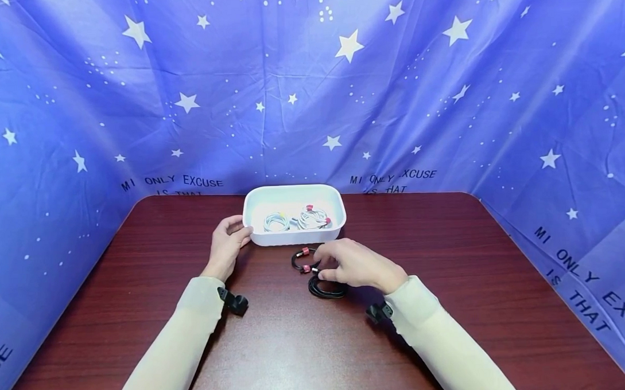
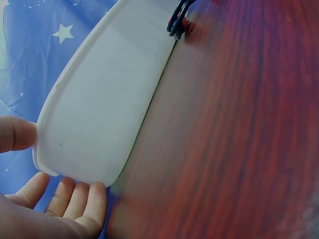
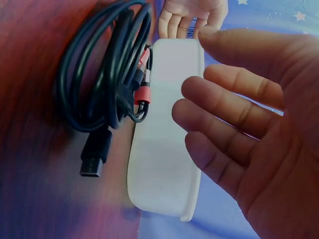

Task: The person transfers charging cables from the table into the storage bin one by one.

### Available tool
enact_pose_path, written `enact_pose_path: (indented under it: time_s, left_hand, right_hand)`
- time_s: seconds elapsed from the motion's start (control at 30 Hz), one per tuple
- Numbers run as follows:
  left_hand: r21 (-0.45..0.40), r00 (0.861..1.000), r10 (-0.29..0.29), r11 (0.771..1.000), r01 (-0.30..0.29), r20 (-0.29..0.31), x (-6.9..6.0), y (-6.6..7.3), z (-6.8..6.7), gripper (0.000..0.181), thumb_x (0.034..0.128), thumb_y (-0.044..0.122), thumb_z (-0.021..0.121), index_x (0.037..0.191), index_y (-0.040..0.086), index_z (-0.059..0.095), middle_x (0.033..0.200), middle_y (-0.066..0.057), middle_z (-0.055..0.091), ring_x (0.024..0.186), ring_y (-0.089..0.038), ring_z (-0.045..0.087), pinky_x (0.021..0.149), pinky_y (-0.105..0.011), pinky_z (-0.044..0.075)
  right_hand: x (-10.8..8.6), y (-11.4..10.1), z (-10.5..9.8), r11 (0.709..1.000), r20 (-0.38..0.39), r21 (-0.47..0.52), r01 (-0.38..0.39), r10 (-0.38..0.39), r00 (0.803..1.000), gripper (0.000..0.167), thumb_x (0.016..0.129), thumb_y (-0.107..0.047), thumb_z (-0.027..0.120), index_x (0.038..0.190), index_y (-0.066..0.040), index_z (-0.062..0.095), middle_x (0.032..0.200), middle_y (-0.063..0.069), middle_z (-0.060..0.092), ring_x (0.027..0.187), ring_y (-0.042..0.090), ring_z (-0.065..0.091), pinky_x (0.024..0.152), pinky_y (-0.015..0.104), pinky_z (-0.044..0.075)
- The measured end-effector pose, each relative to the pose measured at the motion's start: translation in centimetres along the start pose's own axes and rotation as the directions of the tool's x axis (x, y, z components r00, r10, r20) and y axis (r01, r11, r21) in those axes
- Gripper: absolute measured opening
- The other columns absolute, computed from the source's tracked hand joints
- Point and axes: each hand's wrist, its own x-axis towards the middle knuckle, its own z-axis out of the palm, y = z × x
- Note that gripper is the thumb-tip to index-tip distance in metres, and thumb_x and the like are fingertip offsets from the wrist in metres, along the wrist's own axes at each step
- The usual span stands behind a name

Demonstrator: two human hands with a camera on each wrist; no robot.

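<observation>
A white plastic bin stands at the back of the table. My left hand touches its left end, with the thumb by the rim and the fingers against the end wall. My right hand hovers over two coiled black cables, fingers loosely bent and holding nothing. The nearer black cable shows a USB-C plug in the right wrist view. Behind it lies the other black cable, with red ties, partly hidden by my right hand.
Inside the bin lie a white coiled cable with a yellow tie and another white cable with red ties. The dark red wooden table is bordered by blue star-patterned cloth at the back and sides.
</observation>
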Motion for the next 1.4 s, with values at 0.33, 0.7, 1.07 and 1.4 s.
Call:
enact_pose_path:
  time_s: [0.33,0.7,1.07,1.4]
  left_hand:
    - [0.003,1.000,-0.001,1.000,0.001,0.000,-0.1,0.1,0.0,0.048,0.0867,-0.002,0.062,0.132,-0.003,0.046,0.123,-0.020,0.053,0.088,-0.009,0.059,0.088,-0.032,0.052]
    - [-0.001,1.000,-0.007,1.000,0.007,0.005,-0.1,0.1,-0.1,0.047,0.0877,-0.002,0.062,0.131,-0.004,0.045,0.123,-0.021,0.052,0.088,-0.009,0.059,0.088,-0.031,0.052]
    - [0.002,1.000,-0.003,1.000,0.003,0.013,-0.1,0.1,-0.1,0.048,0.0877,-0.001,0.062,0.132,-0.005,0.044,0.125,-0.023,0.052,0.087,-0.007,0.059,0.089,-0.031,0.052]
    - [0.005,1.000,-0.008,1.000,0.008,0.005,-0.1,0.1,0.0,0.048,0.0875,-0.002,0.062,0.132,-0.004,0.045,0.124,-0.022,0.053,0.086,-0.007,0.059,0.090,-0.034,0.051]
  right_hand:
    - [-0.2,-1.0,0.7,0.996,0.093,-0.083,0.012,-0.004,0.996,0.015,0.080,-0.025,0.074,0.093,-0.019,0.068,0.079,-0.016,0.060,0.073,0.002,0.057,0.068,0.024,0.049]
    - [-0.5,-1.6,1.1,0.990,0.164,-0.143,0.005,0.018,0.986,0.019,0.076,-0.029,0.078,0.087,-0.021,0.064,0.081,-0.013,0.060,0.075,0.004,0.056,0.068,0.026,0.048]
    - [-0.6,-1.3,1.4,0.986,0.185,-0.165,0.000,0.031,0.982,0.020,0.074,-0.029,0.080,0.081,-0.024,0.062,0.076,-0.017,0.058,0.072,0.002,0.054,0.064,0.026,0.047]
    - [-0.6,-1.3,1.7,0.981,0.179,-0.196,0.001,0.035,0.983,0.017,0.074,-0.024,0.080,0.080,-0.024,0.064,0.074,-0.017,0.057,0.071,0.002,0.053,0.063,0.026,0.047]
